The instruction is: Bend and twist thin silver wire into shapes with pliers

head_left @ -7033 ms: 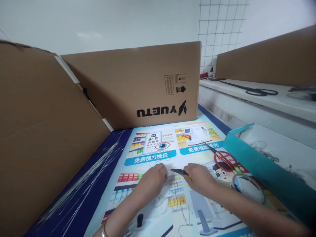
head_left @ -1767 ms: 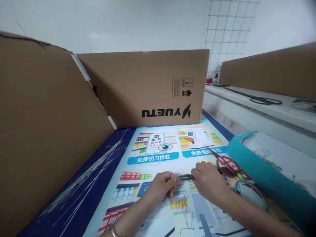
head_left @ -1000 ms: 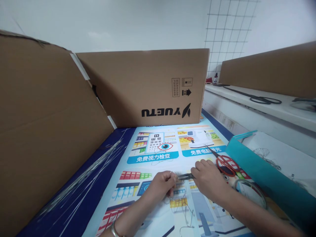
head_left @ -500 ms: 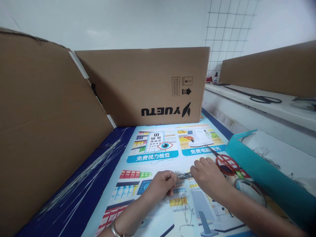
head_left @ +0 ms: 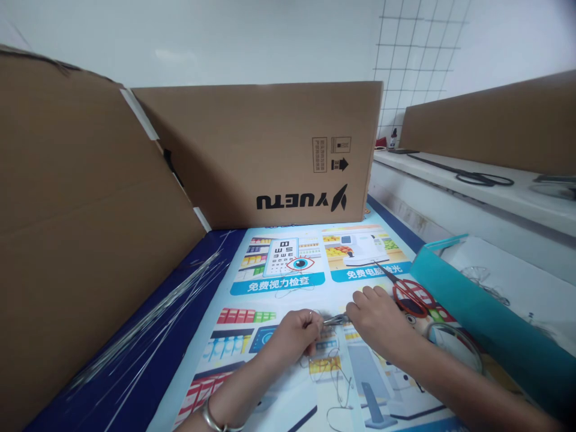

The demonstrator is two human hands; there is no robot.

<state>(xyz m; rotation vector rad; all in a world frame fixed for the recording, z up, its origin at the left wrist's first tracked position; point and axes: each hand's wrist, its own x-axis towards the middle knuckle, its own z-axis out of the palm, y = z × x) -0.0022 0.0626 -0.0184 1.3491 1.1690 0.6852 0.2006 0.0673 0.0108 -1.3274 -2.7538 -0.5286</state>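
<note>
My left hand (head_left: 294, 334) is closed in a pinch on a thin piece of wire (head_left: 315, 314) just above the printed poster mat (head_left: 279, 282). My right hand (head_left: 375, 319) is closed on small pliers (head_left: 336, 320), whose jaws meet the wire right at my left fingertips. More bent wire pieces (head_left: 335, 384) lie on the mat below the hands. Red-handled scissors (head_left: 407, 294) lie just right of my right hand.
Cardboard boxes stand at the left (head_left: 81, 228) and at the back (head_left: 270, 156). A bundle of straight wires (head_left: 153, 318) lies on the blue strip at left. A teal-edged white tray (head_left: 477, 300) holds finished wire shapes. A wire coil (head_left: 454, 342) sits by my right forearm. Black scissors (head_left: 477, 176) rest on the right ledge.
Both hands stay together at the wire, shifting only slightly. The view has tilted a little, and my left wrist bangle has come further into view.
</note>
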